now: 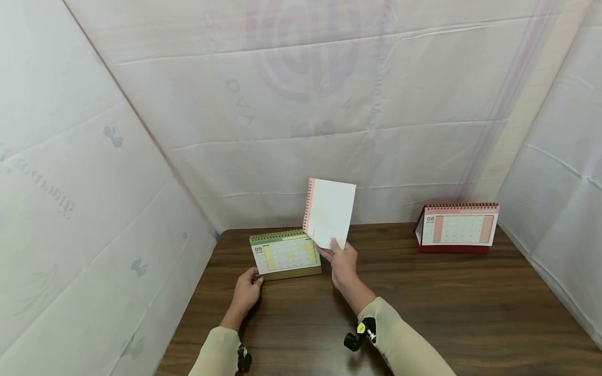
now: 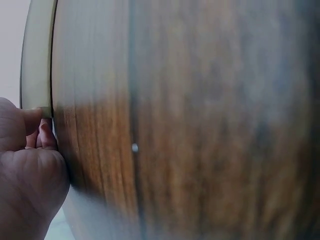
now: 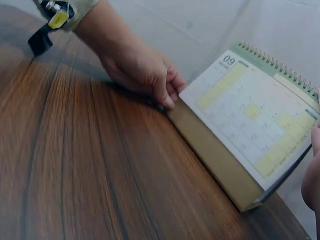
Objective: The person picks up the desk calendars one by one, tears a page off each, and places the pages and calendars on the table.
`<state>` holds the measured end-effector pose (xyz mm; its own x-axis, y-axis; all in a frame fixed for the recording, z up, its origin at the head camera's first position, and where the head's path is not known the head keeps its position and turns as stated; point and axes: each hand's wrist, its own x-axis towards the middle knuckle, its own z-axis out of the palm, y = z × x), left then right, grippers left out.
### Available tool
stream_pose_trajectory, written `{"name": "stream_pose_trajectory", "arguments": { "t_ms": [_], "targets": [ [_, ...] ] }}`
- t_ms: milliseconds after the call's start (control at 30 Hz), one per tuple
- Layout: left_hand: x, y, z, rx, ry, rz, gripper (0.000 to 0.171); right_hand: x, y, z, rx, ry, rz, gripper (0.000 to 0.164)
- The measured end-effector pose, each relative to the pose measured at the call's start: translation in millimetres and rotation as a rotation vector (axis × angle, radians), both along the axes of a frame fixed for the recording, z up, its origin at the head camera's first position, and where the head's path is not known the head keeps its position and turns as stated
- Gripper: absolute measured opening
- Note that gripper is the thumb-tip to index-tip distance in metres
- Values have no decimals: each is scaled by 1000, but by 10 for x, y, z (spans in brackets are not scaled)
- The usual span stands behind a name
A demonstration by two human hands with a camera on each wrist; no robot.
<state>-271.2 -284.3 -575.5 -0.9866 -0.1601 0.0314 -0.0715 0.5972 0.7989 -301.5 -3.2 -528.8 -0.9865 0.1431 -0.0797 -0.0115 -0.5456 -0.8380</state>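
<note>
A green-topped desk calendar (image 1: 289, 255) stands tent-like on the wooden table, showing page 09 with yellow columns. My left hand (image 1: 247, 289) pinches the lower left corner of its olive base (image 3: 215, 155), thumb in front. In the left wrist view the thumb and fingers (image 2: 46, 136) meet at that base edge. My right hand (image 1: 343, 263) holds a white calendar page (image 1: 331, 211) upright by its lower edge, beside the calendar's right end. A pink band with a row of reddish marks runs down the page's left side. The right wrist view leaves this page mostly out of frame.
Another desk calendar (image 1: 461, 227), pink with a red base and page 08, stands at the back right of the table (image 1: 470, 308). White printed sheeting (image 1: 414, 94) hangs behind and at both sides, close to the table's back edge.
</note>
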Motion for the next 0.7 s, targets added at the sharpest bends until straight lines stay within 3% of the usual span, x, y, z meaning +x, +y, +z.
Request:
{"name": "stream_pose_trajectory", "arguments": {
  "t_ms": [167, 367, 500, 700],
  "targets": [
    [-14, 1, -28, 1, -17, 3, 19, 10, 47, -12, 151, 99, -55, 33],
    [-40, -24, -59, -3, -16, 5, 19, 43, 106, 19, 399, 244, -47, 26],
    [-46, -17, -58, 8, -2, -3, 17, 83, 186, 34, 696, 329, -45, 23],
    [-42, -7, -53, 15, -2, 1, 15, 46, 282, 57, 1182, 698, -94, 20]
  ]
}}
